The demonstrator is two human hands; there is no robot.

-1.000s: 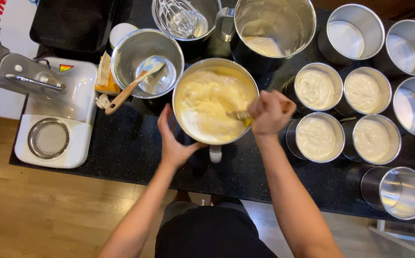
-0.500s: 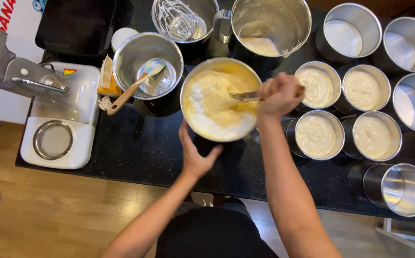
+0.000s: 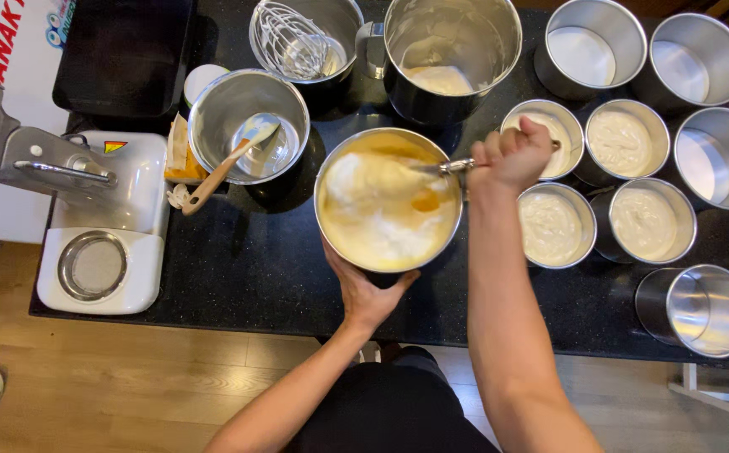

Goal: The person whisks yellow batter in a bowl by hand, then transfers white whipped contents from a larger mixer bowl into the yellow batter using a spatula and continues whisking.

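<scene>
Head cam: my left hand [image 3: 368, 289] cups the mixing bowl [image 3: 388, 200] near the counter's front edge, while my right hand [image 3: 511, 157] grips the spatula [image 3: 444, 167]. White and yellow batter only half folded. Four tins [image 3: 553, 226] filled, four look empty.

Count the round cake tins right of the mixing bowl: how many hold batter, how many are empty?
Tins with batter: 4
Empty tins: 4
Total: 8
</scene>
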